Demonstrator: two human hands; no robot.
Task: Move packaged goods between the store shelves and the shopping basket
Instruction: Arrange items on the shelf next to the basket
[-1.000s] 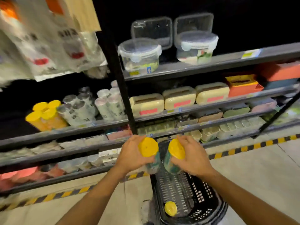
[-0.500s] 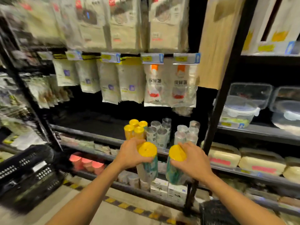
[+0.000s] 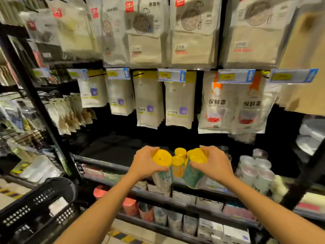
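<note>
**Shelf level reached, both canisters in hand**

Dark store shelving filled your view, with hanging pouches (image 3: 179, 103) above and a black shelf (image 3: 105, 152) below them. A second before, you held the two yellow-lidded canisters low over a shopping basket on the floor. By this moment you had lifted them to shelf height, and your gaze had come up with them.

Your left hand (image 3: 146, 163) curled round the top of the left canister (image 3: 162, 178), fingers wrapped over its lid and shoulder. Your right hand (image 3: 213, 164) gripped the right canister (image 3: 193, 178) the same way. Both canisters hung tilted in the air just in front of the shelf edge. They flanked the small cluster of matching canisters (image 3: 178, 163) already standing there (neither seemed to rest on the board yet).

A black basket (image 3: 35, 208) sat low at the left, well apart from your hands. I could not tell whether it was the one you drew from.

My reading was a basket-to-shelf return, with the lift done and the placing left. Each canister needed setting upright beside the cluster without knocking its neighbours.
</note>
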